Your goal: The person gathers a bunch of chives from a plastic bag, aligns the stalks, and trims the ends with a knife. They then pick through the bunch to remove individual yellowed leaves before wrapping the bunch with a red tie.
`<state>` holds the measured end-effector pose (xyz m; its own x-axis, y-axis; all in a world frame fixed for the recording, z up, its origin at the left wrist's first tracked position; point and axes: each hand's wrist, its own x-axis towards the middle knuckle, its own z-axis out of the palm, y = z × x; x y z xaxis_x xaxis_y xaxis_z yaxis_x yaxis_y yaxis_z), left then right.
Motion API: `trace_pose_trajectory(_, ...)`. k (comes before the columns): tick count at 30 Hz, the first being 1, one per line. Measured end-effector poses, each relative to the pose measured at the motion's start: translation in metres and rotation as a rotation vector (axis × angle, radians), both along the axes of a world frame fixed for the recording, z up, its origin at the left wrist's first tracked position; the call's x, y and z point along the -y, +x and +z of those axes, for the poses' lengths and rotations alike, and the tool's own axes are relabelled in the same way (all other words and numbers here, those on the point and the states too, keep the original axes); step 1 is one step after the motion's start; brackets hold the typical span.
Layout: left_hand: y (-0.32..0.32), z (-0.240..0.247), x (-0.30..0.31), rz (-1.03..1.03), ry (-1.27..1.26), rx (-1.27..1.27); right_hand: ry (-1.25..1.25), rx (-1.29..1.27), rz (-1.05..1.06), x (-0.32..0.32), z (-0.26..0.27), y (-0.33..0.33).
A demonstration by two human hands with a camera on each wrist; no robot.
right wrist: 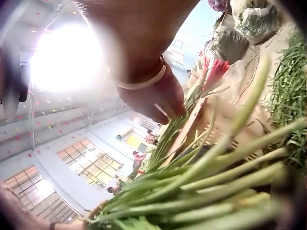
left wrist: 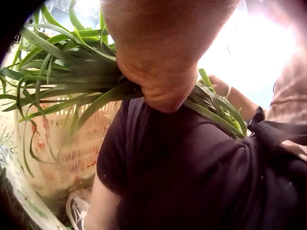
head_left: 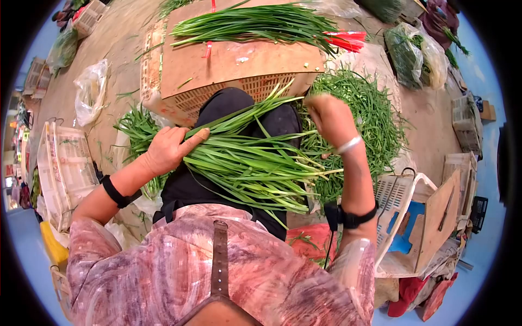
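A loose bunch of garlic chives [head_left: 244,157] lies across the person's dark-clad lap, pale stalk ends fanned to the right. The left hand [head_left: 171,145] grips its leafy side, thumb laid over the leaves; in the left wrist view, leaves [left wrist: 62,72] stick out past this hand. Above the upper stalk ends is the right hand [head_left: 330,119], blurred, with bent fingers. I cannot tell whether it pinches a stalk. In the right wrist view, pale stalks [right wrist: 230,187] spread below that hand. A tidier bunch of chives [head_left: 255,26] rests on a board ahead.
The brown board [head_left: 261,57] tops a plastic crate [head_left: 234,89] before the knees. Red ties [head_left: 348,41] lie at its right end. A heap of loose green leaves [head_left: 364,125] covers the floor at right. White crates [head_left: 68,165] stand left, and another crate [head_left: 389,217] stands right.
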<state>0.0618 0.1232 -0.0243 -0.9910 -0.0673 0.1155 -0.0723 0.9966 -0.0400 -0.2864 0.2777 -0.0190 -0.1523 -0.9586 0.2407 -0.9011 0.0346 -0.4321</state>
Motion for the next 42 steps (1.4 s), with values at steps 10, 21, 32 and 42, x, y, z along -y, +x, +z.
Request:
trace_pose_trajectory(10, 0.009, -0.009, -0.014, 0.086, -0.033, -0.227, 0.237, 0.523, 0.314, 0.093, -0.065, -0.007)
trace_pose_trajectory(21, 0.014, -0.011, -0.017, 0.177, -0.067, -0.264, 0.398, 0.509, 0.254, -0.034, -0.039, 0.000)
trace_pose_trajectory(32, -0.002, 0.004, -0.022, 0.227, -0.118, -0.179, 0.284, 0.072, 0.019, -0.115, -0.032, 0.100)
trace_pose_trajectory(42, -0.007, 0.001, -0.012, 0.195, -0.152, -0.161, 0.258, 0.110, -0.063, -0.109, -0.040, 0.100)
